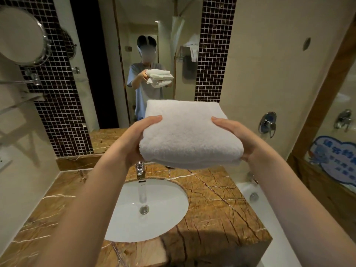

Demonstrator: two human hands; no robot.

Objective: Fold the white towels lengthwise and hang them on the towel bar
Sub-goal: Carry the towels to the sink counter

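Note:
A thick stack of folded white towels [189, 134] hangs in the air above the back of the counter, in front of the mirror. My left hand [134, 137] grips its left side, thumb on top and fingers underneath. My right hand [238, 138] grips the right side the same way. The mirror reflection [159, 78] shows the stack as two or three folded towels. On the left wall, metal rails [21, 81] jut out beside the tiled strip. I cannot tell whether one of them is the towel bar.
Below the towels lie a brown marble counter [215, 205], a white oval sink [146, 211] and a chrome tap [140, 168]. A round shaving mirror [21, 35] sticks out at upper left. A white bathtub [269, 218] and a chrome valve [267, 124] are on the right.

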